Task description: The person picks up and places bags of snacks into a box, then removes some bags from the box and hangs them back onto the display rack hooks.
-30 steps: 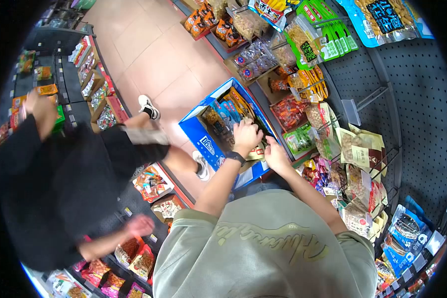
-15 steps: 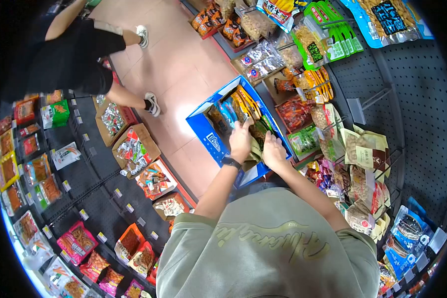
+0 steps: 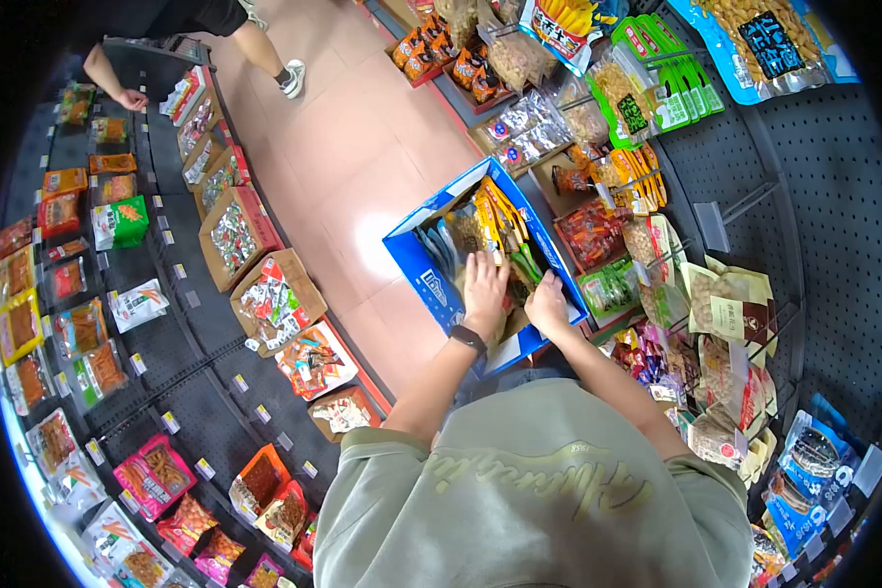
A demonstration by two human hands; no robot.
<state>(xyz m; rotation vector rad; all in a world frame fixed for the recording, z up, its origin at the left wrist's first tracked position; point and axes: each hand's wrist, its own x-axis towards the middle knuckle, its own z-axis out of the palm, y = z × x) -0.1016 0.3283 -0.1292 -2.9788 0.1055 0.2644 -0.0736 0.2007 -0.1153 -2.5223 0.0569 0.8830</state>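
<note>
A blue cardboard box (image 3: 419,274) with bags of snacks standing in it is in front of me. My left hand (image 3: 484,292), a dark band on its wrist, lies over the bags with its fingers stretched out. By the box's right wall, my right hand (image 3: 548,306) has its fingers curled in; what they hold is hidden. Yellow snack bags (image 3: 500,214) stand at the far end of the box, beyond my left fingertips. A green bag (image 3: 525,263) shows between the two hands, and bluish bags (image 3: 439,253) lean along the left side.
On my right, a pegboard shelf (image 3: 701,162) carries hanging snack bags, with open cartons of small packets (image 3: 590,233) beneath. Across the tiled aisle (image 3: 338,167), a dark shelf (image 3: 181,323) holds bags and cartons. Another person's leg (image 3: 265,54) and hand (image 3: 130,99) are at the upper left.
My left hand has flattened over the bags, and my right hand has drawn in slightly beside it. The blue bags have shifted left. The other person has moved away toward the top.
</note>
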